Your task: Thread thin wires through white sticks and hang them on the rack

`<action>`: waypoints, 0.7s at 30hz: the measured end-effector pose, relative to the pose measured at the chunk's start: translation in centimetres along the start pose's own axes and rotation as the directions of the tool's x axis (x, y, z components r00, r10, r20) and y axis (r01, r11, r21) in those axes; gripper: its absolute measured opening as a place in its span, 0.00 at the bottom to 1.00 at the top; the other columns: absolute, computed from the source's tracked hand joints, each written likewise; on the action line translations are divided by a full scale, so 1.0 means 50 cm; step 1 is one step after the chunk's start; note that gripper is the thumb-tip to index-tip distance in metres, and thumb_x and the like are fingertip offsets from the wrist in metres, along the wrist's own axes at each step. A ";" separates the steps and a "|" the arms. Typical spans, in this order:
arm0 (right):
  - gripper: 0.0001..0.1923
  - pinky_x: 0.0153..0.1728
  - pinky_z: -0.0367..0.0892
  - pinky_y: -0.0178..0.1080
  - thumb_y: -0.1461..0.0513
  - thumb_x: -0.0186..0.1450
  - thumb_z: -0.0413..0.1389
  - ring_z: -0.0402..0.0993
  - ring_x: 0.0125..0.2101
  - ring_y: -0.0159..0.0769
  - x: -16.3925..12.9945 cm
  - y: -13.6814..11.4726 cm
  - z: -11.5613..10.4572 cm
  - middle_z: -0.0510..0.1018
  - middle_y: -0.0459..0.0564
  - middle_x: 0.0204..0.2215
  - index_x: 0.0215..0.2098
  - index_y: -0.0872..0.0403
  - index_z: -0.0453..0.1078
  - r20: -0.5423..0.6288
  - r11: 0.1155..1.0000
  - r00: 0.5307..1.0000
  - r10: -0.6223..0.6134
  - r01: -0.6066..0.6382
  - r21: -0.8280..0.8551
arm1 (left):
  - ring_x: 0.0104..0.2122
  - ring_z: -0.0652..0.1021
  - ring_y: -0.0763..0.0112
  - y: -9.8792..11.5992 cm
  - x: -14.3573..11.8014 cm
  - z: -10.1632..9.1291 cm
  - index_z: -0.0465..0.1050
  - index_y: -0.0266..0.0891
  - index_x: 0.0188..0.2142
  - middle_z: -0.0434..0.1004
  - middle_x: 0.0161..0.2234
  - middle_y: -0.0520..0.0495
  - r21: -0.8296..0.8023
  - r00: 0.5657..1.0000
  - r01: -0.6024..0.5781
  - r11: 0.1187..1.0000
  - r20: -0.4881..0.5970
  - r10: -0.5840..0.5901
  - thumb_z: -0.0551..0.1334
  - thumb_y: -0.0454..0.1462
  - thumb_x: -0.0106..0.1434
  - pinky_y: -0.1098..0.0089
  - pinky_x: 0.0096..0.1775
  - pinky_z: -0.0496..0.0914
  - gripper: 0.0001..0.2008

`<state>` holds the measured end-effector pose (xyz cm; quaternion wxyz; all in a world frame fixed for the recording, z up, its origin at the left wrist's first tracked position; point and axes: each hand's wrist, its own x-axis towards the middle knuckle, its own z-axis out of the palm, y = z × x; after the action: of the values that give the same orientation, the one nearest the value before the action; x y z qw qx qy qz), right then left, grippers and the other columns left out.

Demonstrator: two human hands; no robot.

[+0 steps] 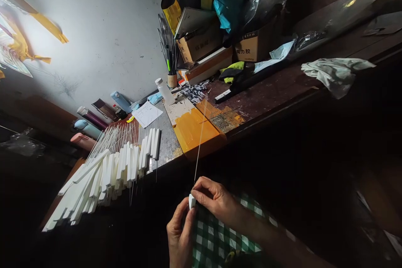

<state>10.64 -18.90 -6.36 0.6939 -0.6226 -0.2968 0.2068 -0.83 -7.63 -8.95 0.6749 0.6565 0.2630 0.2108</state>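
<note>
My left hand (180, 232) grips a small white block (191, 202) between thumb and fingers, in front of the table edge. A long thin rod (201, 138) rises from the block's upper end, slanting up and slightly right. Close above the block, my right hand (216, 199) pinches the rod's lower end, its fingertips against the block's top. Whether the rod sits inside the block is hidden by the fingers. To the left, many white sticks (103, 176) with thin rods attached lie in a pile along the table edge.
Orange tape (194, 127) covers part of the tabletop. A white bottle (165, 92) stands behind it, near a heap of small black-and-white pieces (194, 92). Cardboard boxes (201, 44), a paper sheet (147, 114), several drink bottles (86, 127) and a crumpled cloth (336, 73) are on the table.
</note>
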 end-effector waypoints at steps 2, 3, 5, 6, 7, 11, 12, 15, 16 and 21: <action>0.09 0.33 0.66 0.34 0.56 0.67 0.54 0.68 0.31 0.31 0.002 0.003 0.000 0.70 0.44 0.29 0.32 0.52 0.69 -0.024 0.999 1.000 0.009 -0.008 0.037 | 0.46 0.79 0.55 -0.002 0.001 -0.001 0.81 0.41 0.43 0.82 0.43 0.43 0.007 1.000 0.014 1.000 -0.002 -0.014 0.69 0.45 0.56 0.63 0.48 0.73 0.17; 0.09 0.34 0.66 0.34 0.55 0.67 0.54 0.68 0.31 0.31 0.004 0.002 -0.002 0.70 0.43 0.29 0.33 0.52 0.69 -0.044 0.998 0.999 0.012 -0.010 0.055 | 0.45 0.79 0.55 -0.002 0.001 -0.003 0.81 0.41 0.43 0.83 0.42 0.43 0.016 1.000 0.018 1.000 0.000 -0.018 0.69 0.45 0.55 0.63 0.47 0.73 0.17; 0.10 0.33 0.65 0.34 0.54 0.67 0.53 0.66 0.30 0.31 0.009 -0.005 -0.009 0.69 0.43 0.28 0.33 0.52 0.69 -0.080 0.997 0.997 0.014 -0.009 0.071 | 0.43 0.80 0.55 0.000 0.000 -0.004 0.81 0.40 0.43 0.83 0.41 0.42 0.037 1.000 0.024 0.999 -0.005 -0.024 0.70 0.45 0.55 0.63 0.47 0.73 0.18; 0.11 0.32 0.65 0.34 0.54 0.67 0.53 0.66 0.29 0.31 0.011 -0.008 -0.011 0.68 0.43 0.27 0.32 0.52 0.68 -0.083 0.998 0.996 0.014 -0.008 0.065 | 0.43 0.80 0.55 0.002 -0.001 -0.004 0.81 0.40 0.43 0.83 0.41 0.42 0.043 1.000 0.028 0.999 -0.009 -0.027 0.70 0.45 0.54 0.63 0.47 0.73 0.18; 0.12 0.31 0.64 0.34 0.54 0.67 0.54 0.65 0.29 0.30 0.011 -0.010 -0.013 0.68 0.42 0.27 0.30 0.53 0.68 -0.076 0.998 0.997 0.014 -0.010 0.055 | 0.43 0.80 0.54 0.003 -0.001 -0.003 0.81 0.40 0.42 0.83 0.41 0.42 0.043 0.999 0.033 0.999 -0.013 -0.032 0.70 0.45 0.54 0.62 0.47 0.73 0.18; 0.13 0.31 0.64 0.33 0.56 0.66 0.55 0.66 0.29 0.30 0.004 -0.003 -0.006 0.67 0.42 0.26 0.27 0.54 0.66 0.025 0.997 0.998 0.053 -0.055 0.060 | 0.45 0.79 0.53 0.004 -0.005 0.006 0.82 0.40 0.41 0.83 0.40 0.42 -0.001 0.999 0.040 0.999 -0.015 -0.040 0.70 0.45 0.53 0.62 0.46 0.74 0.17; 0.12 0.31 0.65 0.34 0.56 0.65 0.56 0.66 0.29 0.31 0.002 0.002 -0.003 0.68 0.43 0.26 0.27 0.54 0.67 0.039 0.995 0.998 0.058 -0.061 0.081 | 0.45 0.79 0.53 0.004 -0.005 0.005 0.82 0.41 0.41 0.83 0.41 0.43 -0.003 0.999 0.034 0.999 -0.013 -0.034 0.70 0.46 0.54 0.63 0.47 0.74 0.17; 0.12 0.32 0.66 0.34 0.52 0.65 0.57 0.68 0.30 0.31 0.004 0.015 0.002 0.72 0.43 0.29 0.36 0.53 0.70 0.037 0.982 0.997 0.065 -0.071 0.175 | 0.45 0.79 0.55 0.027 -0.001 -0.018 0.81 0.41 0.42 0.83 0.41 0.43 0.092 1.000 -0.008 0.996 -0.011 0.009 0.69 0.47 0.54 0.65 0.47 0.73 0.19; 0.14 0.31 0.66 0.33 0.51 0.65 0.56 0.68 0.29 0.30 0.010 0.017 0.002 0.72 0.43 0.30 0.39 0.53 0.71 0.031 0.978 0.997 0.071 -0.076 0.195 | 0.44 0.79 0.55 0.046 0.004 -0.032 0.80 0.41 0.43 0.83 0.41 0.43 0.155 0.999 -0.035 0.987 -0.018 0.038 0.69 0.48 0.54 0.66 0.46 0.73 0.20; 0.13 0.24 0.62 0.32 0.54 0.66 0.54 0.64 0.21 0.26 0.072 0.005 0.016 0.74 0.44 0.26 0.34 0.55 0.72 0.015 0.975 0.991 0.129 -0.130 0.181 | 0.39 0.79 0.57 0.224 0.093 -0.111 0.75 0.40 0.47 0.82 0.38 0.45 0.543 0.945 -0.238 0.805 -0.063 0.322 0.66 0.51 0.55 0.67 0.41 0.71 0.24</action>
<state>12.79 -15.91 -6.01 0.7324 -0.5743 -0.2366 0.2789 -0.06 0.15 1.86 0.4077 0.8298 0.2613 0.2773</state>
